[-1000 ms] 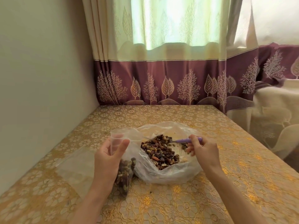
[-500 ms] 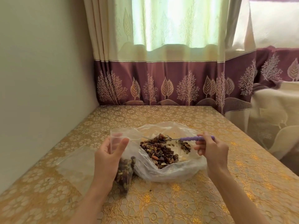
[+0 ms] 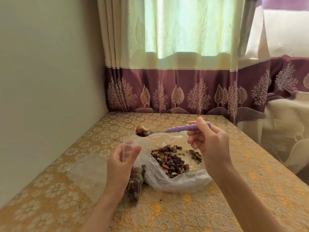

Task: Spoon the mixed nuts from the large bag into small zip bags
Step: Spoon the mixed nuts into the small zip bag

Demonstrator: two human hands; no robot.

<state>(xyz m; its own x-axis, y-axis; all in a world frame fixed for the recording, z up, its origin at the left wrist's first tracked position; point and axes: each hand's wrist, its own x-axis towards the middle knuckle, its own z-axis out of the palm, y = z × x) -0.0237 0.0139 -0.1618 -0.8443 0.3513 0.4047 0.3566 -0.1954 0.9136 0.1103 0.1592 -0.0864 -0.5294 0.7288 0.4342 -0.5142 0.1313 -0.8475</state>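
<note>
"Where's the spoon (image 3: 168, 130)?"
"The right hand (image 3: 209, 144) pinches its purple handle. Its nut-filled bowl sits just above the small zip bag (image 3: 132, 164)."
"And the left hand (image 3: 120, 166)?"
"Its fingers wrap the bag, mouth up."

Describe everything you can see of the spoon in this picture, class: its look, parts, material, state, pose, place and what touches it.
The spoon has a lilac, beaded handle that looks like plastic and a shiny metal neck and bowl. The bowl is heaped with mixed nuts. It is held roughly level in the air, bowl pointing left, above the open mouth of the small zip bag and beyond the large bag. Only the right hand touches it, its fingers curled round the handle's far end.
</note>
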